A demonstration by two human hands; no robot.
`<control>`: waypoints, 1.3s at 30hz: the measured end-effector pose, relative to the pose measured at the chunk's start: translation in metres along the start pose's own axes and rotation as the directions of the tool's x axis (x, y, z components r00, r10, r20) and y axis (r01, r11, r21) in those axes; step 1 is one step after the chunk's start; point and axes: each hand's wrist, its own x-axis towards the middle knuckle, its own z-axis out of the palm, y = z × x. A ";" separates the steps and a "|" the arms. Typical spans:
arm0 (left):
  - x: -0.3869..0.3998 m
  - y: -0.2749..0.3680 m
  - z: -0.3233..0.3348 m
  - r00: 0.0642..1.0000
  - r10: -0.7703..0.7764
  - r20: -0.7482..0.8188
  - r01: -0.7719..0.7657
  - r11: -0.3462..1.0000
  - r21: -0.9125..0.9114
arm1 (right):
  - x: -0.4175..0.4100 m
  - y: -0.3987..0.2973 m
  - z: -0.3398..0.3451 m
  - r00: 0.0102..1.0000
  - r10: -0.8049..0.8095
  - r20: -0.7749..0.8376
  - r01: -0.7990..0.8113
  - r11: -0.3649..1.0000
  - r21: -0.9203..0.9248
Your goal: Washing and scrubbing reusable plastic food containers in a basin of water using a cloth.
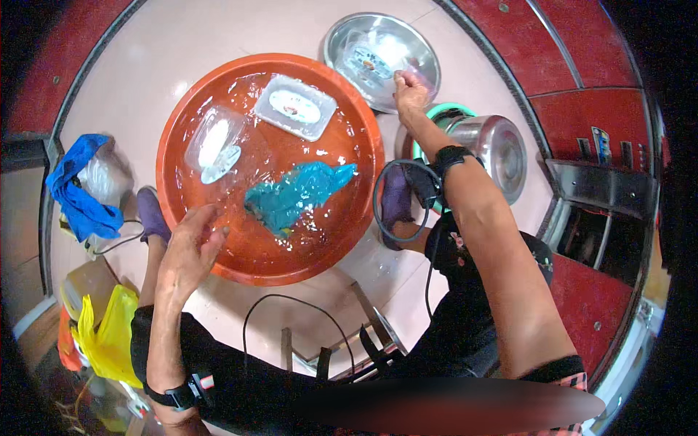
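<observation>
A large orange plastic basin (270, 277) of water stands on the floor before me. My left hand (191, 250) hangs over its near-left rim, fingers apart and holding nothing. Inside float a clear plastic container with an oval label (294, 109), a second clear container (212, 141) at the left, and a crumpled teal cloth or bag (300, 193). Beyond the basin, my right hand (411, 92) reaches into a stainless steel bowl (341, 32). Its fingers pinch the edge of a clear labelled plastic container (368, 60) lying there; the exact grip is partly hidden.
An upturned metal pot (501, 152) rests by a green-rimmed basin (452, 107) at the right. Blue cloth (87, 191) and a yellow plastic bag (112, 332) are at the left. A looped dark cable (376, 201) hangs from my right wrist. Red cabinets (589, 125) line the right side.
</observation>
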 end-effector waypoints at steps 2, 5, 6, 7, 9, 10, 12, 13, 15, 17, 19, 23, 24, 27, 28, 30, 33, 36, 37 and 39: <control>-0.001 0.006 0.001 1.000 -0.017 0.009 0.017 1.000 0.012 | -0.004 0.004 0.006 0.996 -0.016 -0.091 0.009 0.997 -0.078; 0.001 0.006 0.002 1.000 0.013 0.028 -0.015 0.999 0.050 | -0.008 0.010 0.008 0.990 0.045 -0.132 -0.075 0.971 -0.228; 0.001 0.005 0.003 0.998 0.048 0.044 -0.052 0.995 0.084 | -0.015 0.009 0.010 0.991 0.046 -0.127 -0.075 0.970 -0.229; 0.000 0.001 0.004 0.998 0.044 0.043 -0.048 0.996 0.082 | -0.023 0.008 0.012 0.969 0.052 -0.241 -0.108 0.969 -0.224; -0.003 -0.006 0.005 0.998 0.054 0.020 -0.057 0.977 0.206 | -0.041 0.003 0.014 0.935 0.057 -0.350 -0.139 0.966 -0.216; -0.003 -0.003 0.005 0.998 0.050 0.022 -0.054 0.978 0.199 | -0.051 0.000 0.015 0.964 -0.030 -0.266 -0.036 0.970 -0.240; -0.005 0.006 -0.001 0.993 -0.068 0.098 0.057 0.993 0.106 | -0.083 -0.021 0.028 0.986 -0.139 -0.092 0.133 0.989 -0.068; -0.005 0.005 -0.001 0.993 -0.070 0.096 0.059 0.993 0.105 | -0.093 -0.020 0.034 0.974 -0.223 0.045 0.227 0.966 -0.123; -0.006 -0.001 0.002 0.998 0.039 0.048 -0.046 0.989 0.144 | -0.114 -0.018 0.039 0.878 -0.397 0.267 0.442 0.887 -0.134; -0.002 -0.006 0.006 0.997 0.013 0.071 -0.024 0.988 0.150 | -0.145 -0.029 0.048 0.810 -0.351 0.470 0.445 0.890 -0.103; 0.000 -0.012 0.006 0.996 -0.014 0.083 -0.001 0.985 0.171 | -0.170 -0.034 0.064 0.719 -0.372 0.587 0.451 0.893 0.013; -0.002 -0.019 0.012 0.976 -0.010 0.216 -0.011 0.996 0.094 | -0.217 -0.031 0.096 0.558 -0.451 0.697 0.581 0.812 0.060; -0.004 -0.017 0.014 0.974 0.019 0.226 -0.057 0.985 0.161 | -0.223 -0.029 0.103 0.559 -0.379 0.738 0.570 0.822 -0.009; -0.005 -0.005 0.012 0.958 -0.007 0.285 -0.051 0.979 0.196 | -0.233 -0.025 0.121 0.574 -0.333 0.748 0.576 0.814 -0.080; -0.006 -0.003 0.011 0.955 0.006 0.296 -0.059 0.984 0.171 | -0.236 -0.024 0.129 0.618 -0.230 0.751 0.546 0.813 -0.201; -0.007 0.001 0.009 0.952 0.019 0.306 -0.066 0.987 0.143 | -0.238 -0.023 0.140 0.664 -0.205 0.719 0.530 0.807 -0.260; -0.009 0.002 0.007 0.954 0.023 0.298 -0.078 0.982 0.174 | -0.241 -0.028 0.158 0.723 -0.008 0.691 0.208 0.956 -0.206; -0.012 -0.006 0.006 0.941 -0.052 0.334 -0.006 0.986 0.169 | -0.241 -0.040 0.174 0.491 0.357 0.795 -0.501 0.862 -0.077; -0.012 -0.008 0.006 0.946 -0.052 0.321 -0.009 0.983 0.185 | -0.240 -0.039 0.175 0.489 0.359 0.795 -0.502 0.861 -0.080; -0.013 -0.011 0.006 0.951 -0.051 0.306 -0.012 0.980 0.200 | -0.236 -0.036 0.178 0.330 0.502 0.799 -0.613 0.758 -0.223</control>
